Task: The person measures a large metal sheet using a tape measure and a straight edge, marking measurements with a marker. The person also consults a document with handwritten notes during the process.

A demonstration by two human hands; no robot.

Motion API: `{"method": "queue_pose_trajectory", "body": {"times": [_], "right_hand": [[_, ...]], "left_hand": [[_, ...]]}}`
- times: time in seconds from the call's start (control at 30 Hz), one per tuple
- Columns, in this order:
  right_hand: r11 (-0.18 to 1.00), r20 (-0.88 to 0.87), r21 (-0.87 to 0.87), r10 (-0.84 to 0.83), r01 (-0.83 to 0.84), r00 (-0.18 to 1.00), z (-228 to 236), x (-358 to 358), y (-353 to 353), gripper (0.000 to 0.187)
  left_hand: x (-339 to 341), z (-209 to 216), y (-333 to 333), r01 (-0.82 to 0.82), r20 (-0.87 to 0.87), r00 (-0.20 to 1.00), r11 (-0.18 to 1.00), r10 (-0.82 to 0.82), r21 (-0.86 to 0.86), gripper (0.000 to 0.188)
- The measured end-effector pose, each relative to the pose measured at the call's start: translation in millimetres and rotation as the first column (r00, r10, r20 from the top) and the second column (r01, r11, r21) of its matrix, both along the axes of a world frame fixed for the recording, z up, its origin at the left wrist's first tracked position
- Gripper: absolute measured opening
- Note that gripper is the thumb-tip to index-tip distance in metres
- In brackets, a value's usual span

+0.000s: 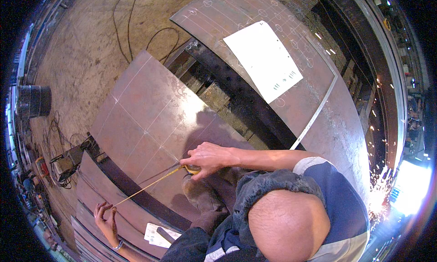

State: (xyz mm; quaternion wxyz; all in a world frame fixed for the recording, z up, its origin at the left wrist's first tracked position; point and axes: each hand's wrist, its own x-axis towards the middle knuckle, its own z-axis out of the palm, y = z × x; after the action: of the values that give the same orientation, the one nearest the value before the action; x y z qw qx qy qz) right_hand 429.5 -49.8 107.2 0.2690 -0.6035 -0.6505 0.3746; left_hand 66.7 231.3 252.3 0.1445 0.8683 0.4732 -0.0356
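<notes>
My right hand (208,159) is closed around the yellow case of a tape measure (193,169), above a steel plate (136,102) scribed with crossing light lines. From the case the narrow yellow blade (148,187) runs out straight toward the lower left. At its far end my left hand (107,220), with a watch on the wrist, pinches the blade between thumb and finger. That hand is over another, lower-left plate (98,184) beyond a dark gap. My knee (200,193) rests close to the right hand.
A large plate (209,16) with marked circles carries a white paper sheet (264,57) and a metal square (317,109). Another sheet (152,234) lies near my left forearm. Dark beams and gaps separate the plates. Sparks (380,193) fly at right; a black bucket (34,101) and cables lie left.
</notes>
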Motion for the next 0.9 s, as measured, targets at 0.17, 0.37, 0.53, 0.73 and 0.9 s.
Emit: {"method": "queue_pose_trajectory", "body": {"times": [0.17,0.37,0.53,0.73,0.9], "right_hand": [[1.0,-0.019,0.008,0.011,-0.01,1.0,-0.3,-1.3,2.0,0.052],[0.999,-0.032,-0.052,0.014,-0.015,0.999,-2.4,-1.8,-3.8,0.064],[0.999,-0.027,0.003,0.034,-0.034,0.999,0.8,-2.2,3.9,0.053],[0.999,-0.046,-0.012,0.032,-0.033,0.998,-2.4,-2.4,-0.4,0.049],[0.999,-0.033,-0.016,0.029,-0.029,0.999,-4.2,-4.0,2.3,0.052]], "left_hand": [[2.7,-2.3,1.3,0.025,0.025,0.999,0.999,-0.024,-0.028,0.018],[13.7,-11.2,2.4,0.053,0.051,0.997,0.998,-0.051,-0.045,0.016],[6.1,-11.8,0.0,0.059,0.066,0.996,0.998,-0.06,0.011,0.018],[15.1,-18.2,1.1,0.039,0.083,0.996,0.998,-0.035,-0.045,0.019],[0.6,-24.9,8.5,0.116,0.117,0.986,0.993,-0.117,0.016,0.018]]}}
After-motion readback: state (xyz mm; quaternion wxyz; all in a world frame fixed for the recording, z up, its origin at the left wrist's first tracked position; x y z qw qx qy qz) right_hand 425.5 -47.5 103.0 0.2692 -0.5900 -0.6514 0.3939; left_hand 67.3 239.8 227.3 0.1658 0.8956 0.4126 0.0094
